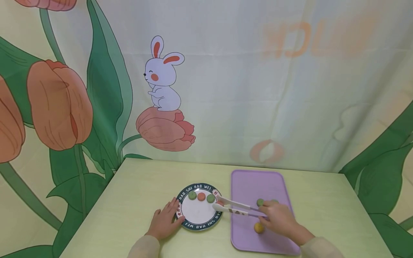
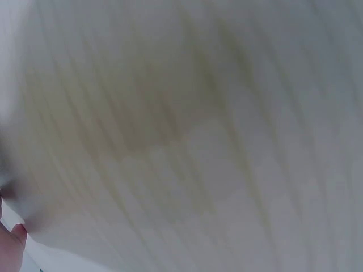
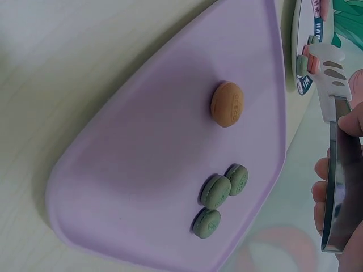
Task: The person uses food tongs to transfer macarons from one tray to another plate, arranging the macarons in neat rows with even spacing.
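My right hand (image 1: 277,218) grips a pair of tongs (image 1: 237,208) with white tips and metal arms, reaching leftward over the plate's right rim. Between the tong tips shows a reddish macaron (image 1: 220,203), partly hidden; whether it touches the plate I cannot tell. On the round plate (image 1: 196,215) with its dark lettered rim lie a green macaron (image 1: 192,195), an orange macaron (image 1: 201,196) and another green macaron (image 1: 210,198) along the far side. My left hand (image 1: 165,219) rests against the plate's left rim, fingers extended. Fabric fills most of the left wrist view.
A purple tray (image 1: 255,182) lies right of the plate, under my right hand. On it sit a yellow-orange macaron (image 3: 227,104) and three green macarons (image 3: 216,191) close together. A printed curtain (image 1: 219,107) hangs behind the table's far edge.
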`<state>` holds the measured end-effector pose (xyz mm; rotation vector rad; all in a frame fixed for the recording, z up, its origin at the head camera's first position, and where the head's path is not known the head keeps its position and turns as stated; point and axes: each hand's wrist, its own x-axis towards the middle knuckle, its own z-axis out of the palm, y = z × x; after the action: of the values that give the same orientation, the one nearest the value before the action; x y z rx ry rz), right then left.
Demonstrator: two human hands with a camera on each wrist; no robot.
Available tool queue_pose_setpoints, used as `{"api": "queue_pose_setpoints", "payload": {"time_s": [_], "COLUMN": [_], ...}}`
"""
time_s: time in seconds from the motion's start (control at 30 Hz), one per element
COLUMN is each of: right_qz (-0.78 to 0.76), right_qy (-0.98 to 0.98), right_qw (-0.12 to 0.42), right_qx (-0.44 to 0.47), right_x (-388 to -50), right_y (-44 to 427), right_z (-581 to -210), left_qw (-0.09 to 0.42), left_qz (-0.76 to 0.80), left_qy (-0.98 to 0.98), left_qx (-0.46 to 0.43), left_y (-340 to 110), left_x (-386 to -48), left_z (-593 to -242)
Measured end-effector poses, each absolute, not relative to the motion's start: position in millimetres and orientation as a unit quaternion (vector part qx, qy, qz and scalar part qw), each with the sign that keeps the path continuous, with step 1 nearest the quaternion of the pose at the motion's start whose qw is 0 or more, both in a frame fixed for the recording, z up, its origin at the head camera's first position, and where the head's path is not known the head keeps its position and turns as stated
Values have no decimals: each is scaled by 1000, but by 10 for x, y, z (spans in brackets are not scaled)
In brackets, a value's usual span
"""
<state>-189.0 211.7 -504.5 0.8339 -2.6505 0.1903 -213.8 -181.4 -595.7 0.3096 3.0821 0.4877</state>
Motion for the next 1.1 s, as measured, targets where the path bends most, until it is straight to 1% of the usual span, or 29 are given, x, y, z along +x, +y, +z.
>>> {"api": "queue_pose_setpoints", "payload": {"time_s": [0.23,0.53,0.83,1.1], "right_qz": [67,65,69,63], "right_qy": [-940,-934,-941,-937], "right_qw": [166,175,145,160], "right_qx": [290,303,298,303], "right_x": [-1897,-1917,-1920,-1938], "right_y": [2066,2012,1927,1857], "right_z": [-5107,-5142,-5194,-5236], "left_qw": [0,0,4,8], "left_qz": [159,159,158,155], "left_qy": [982,982,982,983], "left_qx": [100,101,101,96], "left_y": [-1811,-1807,-1807,-1811], "left_x": [-2130,-2124,-2123,-2136], "left_z": [-5950,-5942,-5928,-5944]}}
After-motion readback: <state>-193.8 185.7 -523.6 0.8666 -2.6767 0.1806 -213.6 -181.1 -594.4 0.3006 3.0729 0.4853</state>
